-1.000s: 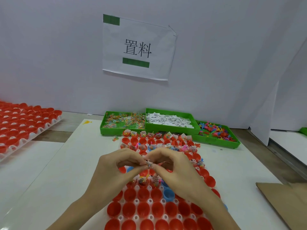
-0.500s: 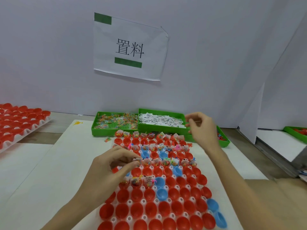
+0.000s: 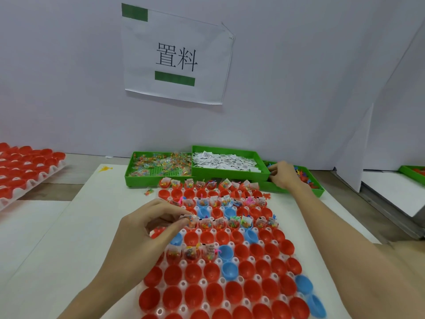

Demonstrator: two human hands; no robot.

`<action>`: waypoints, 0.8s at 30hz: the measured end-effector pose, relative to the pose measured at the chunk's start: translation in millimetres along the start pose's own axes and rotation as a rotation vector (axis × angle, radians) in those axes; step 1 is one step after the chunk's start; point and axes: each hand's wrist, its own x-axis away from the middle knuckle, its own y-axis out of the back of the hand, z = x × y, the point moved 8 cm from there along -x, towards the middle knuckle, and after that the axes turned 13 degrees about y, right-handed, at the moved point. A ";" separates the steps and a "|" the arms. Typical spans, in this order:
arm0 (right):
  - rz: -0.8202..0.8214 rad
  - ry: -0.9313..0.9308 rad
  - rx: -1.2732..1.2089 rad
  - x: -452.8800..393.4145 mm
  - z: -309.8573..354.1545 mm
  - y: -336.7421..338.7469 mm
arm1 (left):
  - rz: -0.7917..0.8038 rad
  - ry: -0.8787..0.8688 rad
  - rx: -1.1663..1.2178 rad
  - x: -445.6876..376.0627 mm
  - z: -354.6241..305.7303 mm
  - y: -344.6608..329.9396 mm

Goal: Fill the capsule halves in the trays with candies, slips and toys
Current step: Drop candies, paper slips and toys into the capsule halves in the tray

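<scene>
Since half a second ago, my right hand [image 3: 284,174] has reached on past the slips and now sits over the near left corner of the green plastic bin of coloured toys [image 3: 308,180], fingers curled down into it; I cannot tell whether they hold a toy. My left hand [image 3: 147,229] has stayed low over the work.

Nearest me, the white plastic tray of red and blue capsule halves [image 3: 230,272] lies on the white-papered desk [image 3: 57,238]; its closest rows of cups hold nothing. Three filled cups stand in a short row just below my left hand. That hand hovers at the tray's left edge, thumb and forefinger pinching a small clear candy packet [image 3: 190,221] at the left end of a filled row, each cup there showing candy, a slip and a toy. Two more filled rows lie farther up the tray, with bare rows between them.

Beyond the tray, a loose candy packet [image 3: 149,192] lies on the desk. Behind it stand the green bin of wrapped candies [image 3: 161,165] and, beside it, the green bin of white printed slips [image 3: 226,161]. Far left, a second tray of red capsule halves [image 3: 23,169] sits apart. On the white wall hangs a paper sign [image 3: 176,56] with two printed characters.
</scene>
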 end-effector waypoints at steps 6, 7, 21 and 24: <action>-0.086 -0.047 0.035 -3.0 -1.3 -5.9 | -0.013 -0.002 0.011 -1.1 -1.2 3.8; -0.088 -0.060 0.031 -2.9 -1.9 -6.2 | -0.016 -0.002 0.011 -1.3 -1.4 4.3; -0.370 -0.081 -0.264 19.1 -7.6 13.0 | -0.020 0.006 -0.009 -2.2 -3.5 7.6; -0.504 -0.115 -0.378 31.5 -10.3 22.7 | -0.019 0.027 -0.008 -2.5 -1.9 6.7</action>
